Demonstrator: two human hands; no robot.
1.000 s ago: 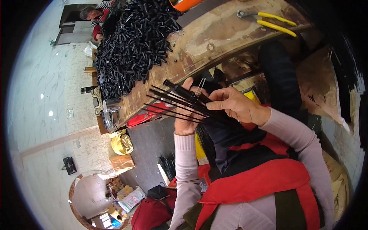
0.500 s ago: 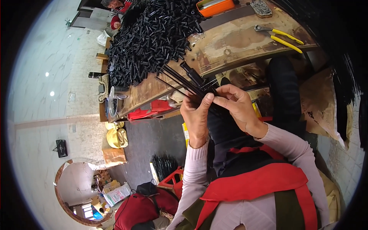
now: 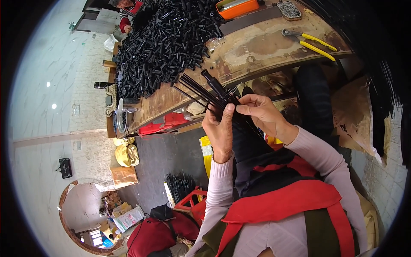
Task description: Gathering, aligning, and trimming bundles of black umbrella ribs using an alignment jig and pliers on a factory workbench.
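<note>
A black umbrella frame (image 3: 217, 85), with thin ribs bunched around a thicker shaft, slants over my lap near the bench's front edge. My left hand (image 3: 219, 132) is closed around the ribs, its thumb pressed along them. On the other side, my right hand (image 3: 267, 118) pinches at the frame by the joints, thumb and forefinger together. Fine wire-like ends poke out between the two hands. What sits exactly between the right fingertips is too small to make out. The frame's lower part runs dark against my dark clothing.
A heap of short black tubes (image 3: 167, 47) covers the bench (image 3: 250, 51). Yellow-handled pliers (image 3: 310, 43), an orange box (image 3: 237, 7) and a tin of small metal parts (image 3: 289, 10) lie there. Another person (image 3: 127, 13) sits beyond; someone in red (image 3: 160, 237) is at lower left.
The view has shifted slightly. My right fingers have drawn closer together at the joints and a little away from my left thumb. The left hand keeps its hold on the umbrella frame.
</note>
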